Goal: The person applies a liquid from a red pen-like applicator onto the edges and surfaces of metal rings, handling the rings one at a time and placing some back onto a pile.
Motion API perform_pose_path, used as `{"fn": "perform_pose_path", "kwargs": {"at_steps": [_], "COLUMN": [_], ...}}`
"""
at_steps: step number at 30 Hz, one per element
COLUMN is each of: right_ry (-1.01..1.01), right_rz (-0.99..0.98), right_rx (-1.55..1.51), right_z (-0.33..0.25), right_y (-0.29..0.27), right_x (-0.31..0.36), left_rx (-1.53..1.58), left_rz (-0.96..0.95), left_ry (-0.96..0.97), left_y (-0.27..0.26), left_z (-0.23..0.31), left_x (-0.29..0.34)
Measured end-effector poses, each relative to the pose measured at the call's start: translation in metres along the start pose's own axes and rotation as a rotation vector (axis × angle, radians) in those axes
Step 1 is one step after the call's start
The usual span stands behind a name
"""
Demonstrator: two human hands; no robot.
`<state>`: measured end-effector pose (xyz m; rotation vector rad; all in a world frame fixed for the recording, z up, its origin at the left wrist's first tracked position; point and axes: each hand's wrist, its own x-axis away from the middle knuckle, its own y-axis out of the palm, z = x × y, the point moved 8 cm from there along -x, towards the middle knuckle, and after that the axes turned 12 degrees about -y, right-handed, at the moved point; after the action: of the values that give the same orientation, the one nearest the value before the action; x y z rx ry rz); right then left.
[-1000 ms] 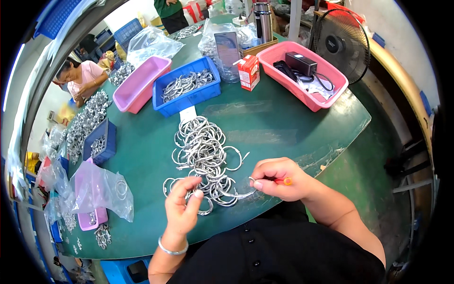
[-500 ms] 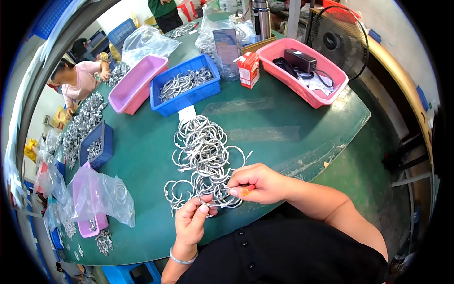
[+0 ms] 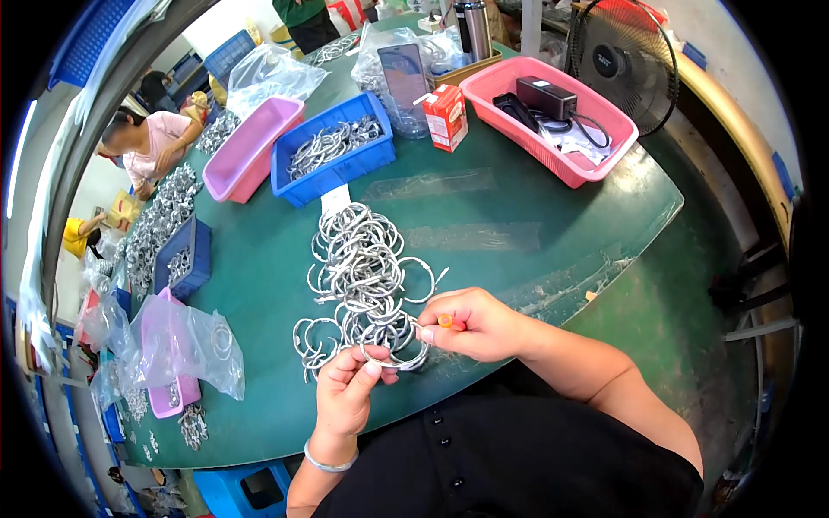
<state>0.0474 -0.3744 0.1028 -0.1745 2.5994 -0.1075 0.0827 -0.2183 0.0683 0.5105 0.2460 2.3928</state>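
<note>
My left hand (image 3: 347,390) pinches a silver metal ring (image 3: 422,356) between thumb and fingers, low in front of me. Closed round a small tool with a red-and-yellow handle (image 3: 446,321), my right hand (image 3: 477,326) meets the ring's right side. The tool's working end is hidden by the fingers, so its kind does not show. Just beyond both hands, a long heap of similar metal rings (image 3: 356,250) lies on the green table (image 3: 484,203). A few looser rings (image 3: 313,338) lie left of the heap's near end.
Beyond the heap stand a blue bin (image 3: 332,174) of metal parts, a pink-purple tray (image 3: 246,155), a red carton (image 3: 446,118) and a pink basket (image 3: 553,151) with a black adapter. Plastic bags (image 3: 203,350) lie left. A co-worker (image 3: 160,142) sits at the far left.
The ring in my left hand has turned and now shows a rounder face. My right hand with the tool has shifted slightly. The whole view has moved a little.
</note>
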Motion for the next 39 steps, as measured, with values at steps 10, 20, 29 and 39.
{"fn": "perform_pose_path", "kwargs": {"at_steps": [10, 20, 29, 39], "right_ry": [-0.046, -0.165, -0.164, -0.208], "right_rz": [0.008, 0.000, -0.021, -0.170], "right_rx": [0.009, 0.079, 0.113, 0.268], "right_z": [-0.022, -0.057, -0.068, -0.062], "right_y": [0.003, 0.014, 0.032, 0.066], "right_x": [0.030, 0.061, 0.069, 0.047], "left_rx": [-0.030, -0.027, -0.031, 0.030], "left_rz": [0.058, -0.006, -0.016, 0.056], "left_ry": [-0.054, -0.059, -0.030, 0.028], "left_y": [0.026, 0.050, 0.052, 0.010], "left_z": [-0.007, -0.013, -0.017, -0.023], "left_x": [0.026, 0.063, 0.090, 0.102]}}
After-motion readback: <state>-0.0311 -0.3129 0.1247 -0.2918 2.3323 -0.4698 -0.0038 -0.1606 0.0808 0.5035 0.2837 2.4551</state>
